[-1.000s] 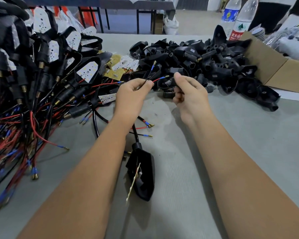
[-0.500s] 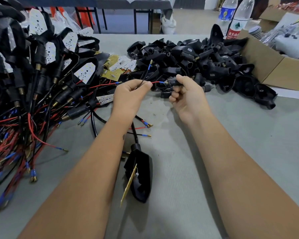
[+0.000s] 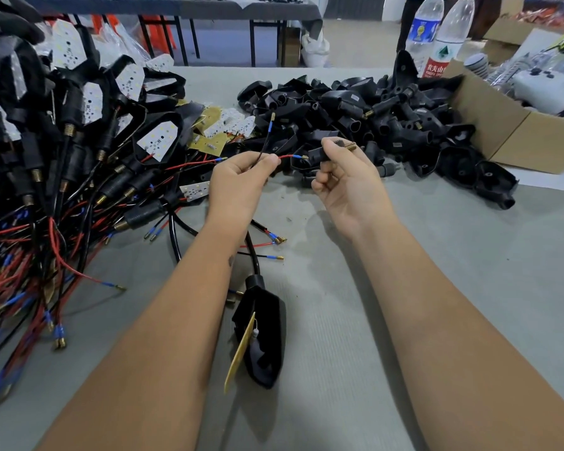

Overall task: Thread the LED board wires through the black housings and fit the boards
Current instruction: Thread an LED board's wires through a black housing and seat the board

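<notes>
Left hand (image 3: pixel 241 180) still pinching red wire (image 3: pixel 285 156) and black wire (image 3: pixel 263 141); right hand (image 3: pixel 345 183) now gripping, seemingly, black housing (image 3: pixel 316 154), tip closer.

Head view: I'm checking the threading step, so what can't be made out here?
- Red wire: whether its tip has entered the black housing is too small to tell.
- The housing's bore: hidden by the right hand.
- Where both wires lead: covered by the left hand.
</notes>
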